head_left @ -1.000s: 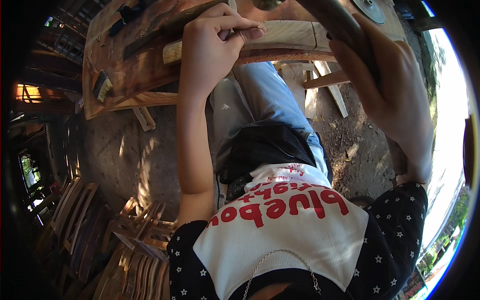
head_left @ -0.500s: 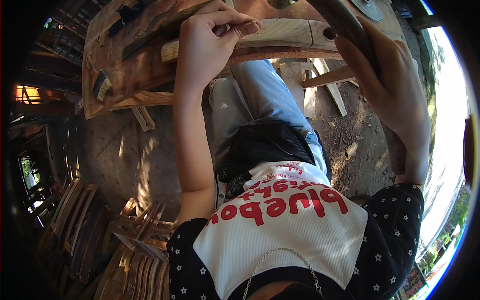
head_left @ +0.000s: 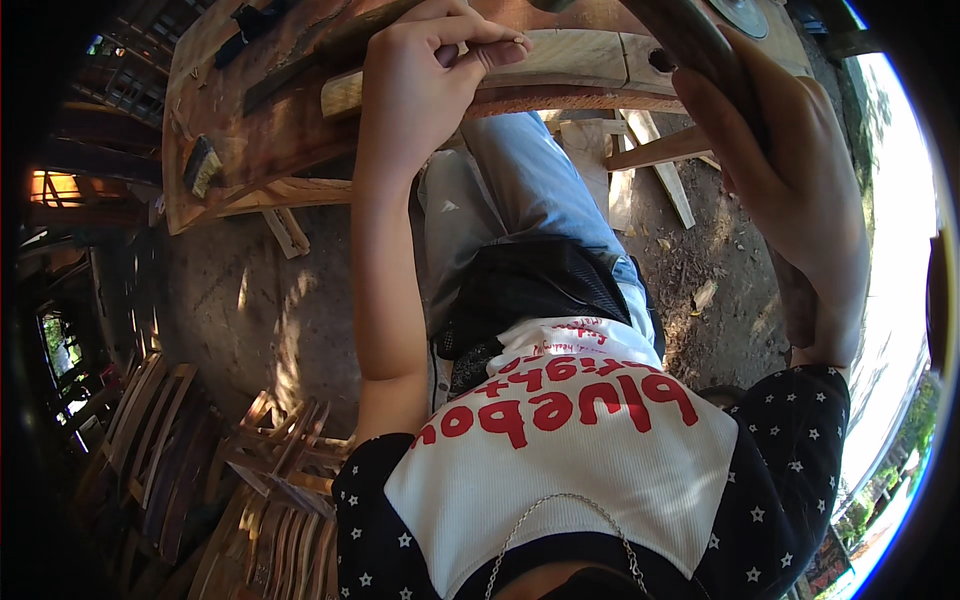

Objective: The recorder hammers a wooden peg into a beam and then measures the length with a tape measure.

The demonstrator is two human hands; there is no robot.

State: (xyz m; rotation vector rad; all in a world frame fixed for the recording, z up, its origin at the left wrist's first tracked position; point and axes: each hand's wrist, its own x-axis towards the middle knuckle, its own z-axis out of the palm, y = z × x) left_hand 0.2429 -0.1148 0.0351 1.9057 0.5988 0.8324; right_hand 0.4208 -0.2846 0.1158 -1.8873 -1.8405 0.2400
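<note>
pale wood (head_left: 580, 58) is being supported along the tabletop's (head_left: 270, 150) near edge, seemingly for reach; a tiny thing (head_left: 519, 41) is being pinched by the left hand (head_left: 425, 85), perhaps for precision, a handle (head_left: 706, 50) clasped by the right hand (head_left: 790, 160).

This is a woodworking workshop: a shaped timber (head_left: 580, 58) lies along the near edge of the table (head_left: 265, 150), a brush (head_left: 203, 168) by its near left corner, and curved slats (head_left: 288, 548) massed nearby.
</note>
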